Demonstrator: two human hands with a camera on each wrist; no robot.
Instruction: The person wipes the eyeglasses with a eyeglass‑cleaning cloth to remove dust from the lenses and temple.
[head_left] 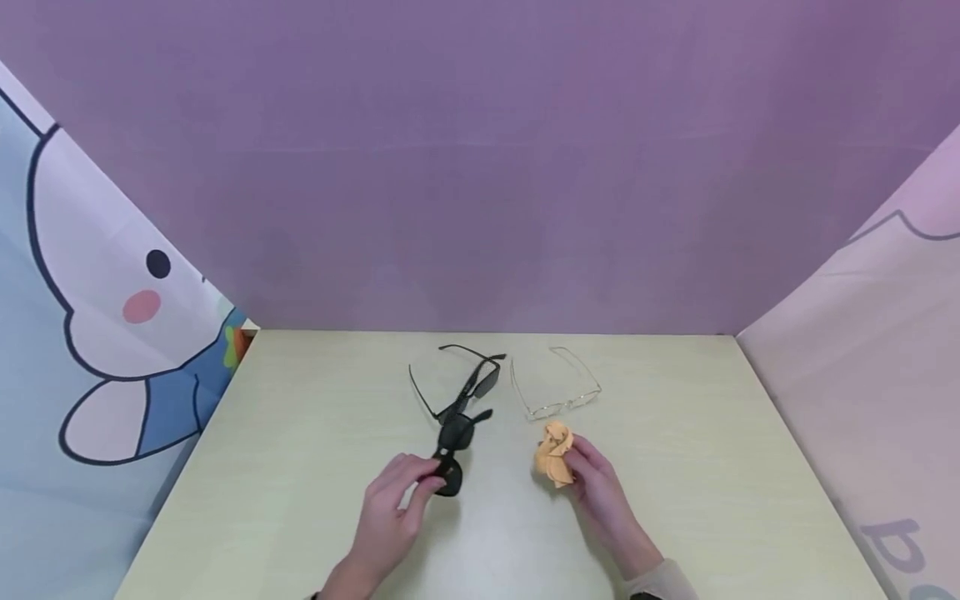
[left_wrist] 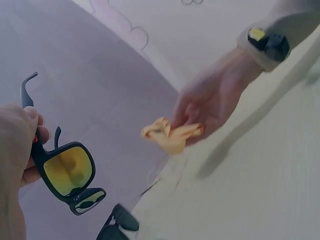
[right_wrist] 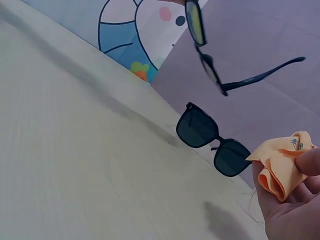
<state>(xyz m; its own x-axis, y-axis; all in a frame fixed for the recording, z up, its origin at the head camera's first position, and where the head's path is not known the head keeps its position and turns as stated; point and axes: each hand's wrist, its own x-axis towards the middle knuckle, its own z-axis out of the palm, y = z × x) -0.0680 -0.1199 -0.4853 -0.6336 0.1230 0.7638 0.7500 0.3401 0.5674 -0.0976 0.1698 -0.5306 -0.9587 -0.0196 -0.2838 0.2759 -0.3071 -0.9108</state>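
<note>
My left hand [head_left: 392, 515] pinches a pair of black sunglasses [head_left: 456, 432] at one end, holding them up off the table. In the left wrist view their lenses [left_wrist: 70, 170] reflect yellow, and the fingers are at the hinge end of one temple arm. To the right, my right hand [head_left: 606, 500] grips a crumpled orange cloth [head_left: 556, 458] between thumb and fingers; small printed marks show on it in the right wrist view. The cloth is apart from the held sunglasses. Just beyond the left hand, a second pair of black sunglasses [head_left: 487, 382] rests on the table with arms unfolded.
Thin metal-framed eyeglasses [head_left: 568, 405] lie unfolded on the pale table [head_left: 712, 467], just beyond the right hand. A purple backdrop [head_left: 480, 208] rises at the table's far edge, with printed cloth panels on the left [head_left: 112, 317] and right [head_left: 862, 375].
</note>
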